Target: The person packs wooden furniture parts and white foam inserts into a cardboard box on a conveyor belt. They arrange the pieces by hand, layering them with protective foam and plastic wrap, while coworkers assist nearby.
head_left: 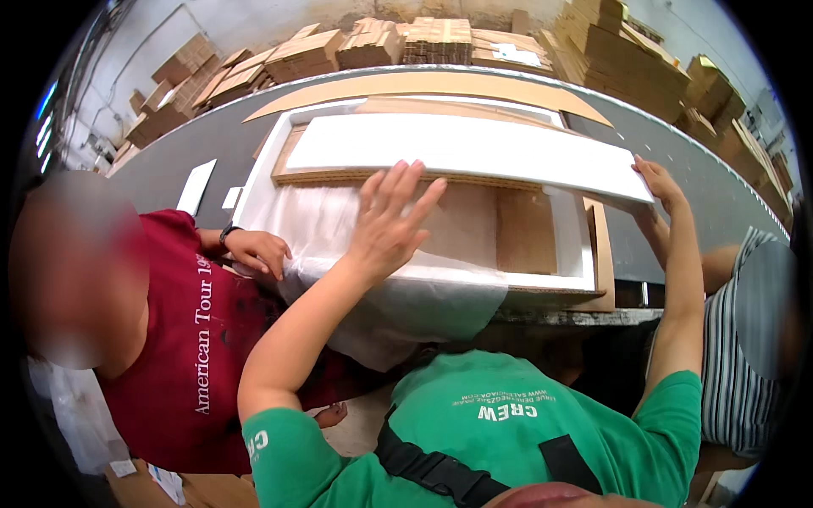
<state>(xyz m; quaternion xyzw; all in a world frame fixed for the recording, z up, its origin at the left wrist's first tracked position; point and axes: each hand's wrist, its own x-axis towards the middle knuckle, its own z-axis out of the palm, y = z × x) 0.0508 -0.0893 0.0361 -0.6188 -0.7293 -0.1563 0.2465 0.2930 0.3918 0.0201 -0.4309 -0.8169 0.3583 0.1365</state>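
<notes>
A long white panel (470,148) lies across the upper part of an open cardboard box lined with white foam edging (563,279). My right hand (660,184) grips the panel's right end, with the thumb over its top. My left hand (391,216) is open, fingers spread, over the panel's near edge; I cannot tell whether the fingertips touch it. Below the panel, layered brown cardboard (466,179) shows inside the box. A thin translucent plastic sheet (330,220) covers the box's left part and hangs over its near side.
At my left stands a co-worker in a red shirt (182,330), a hand (261,252) by the box's near left corner. Another person in a striped top (732,339) is close on my right. Flattened cartons (436,42) are stacked beyond the dark work surface (229,135).
</notes>
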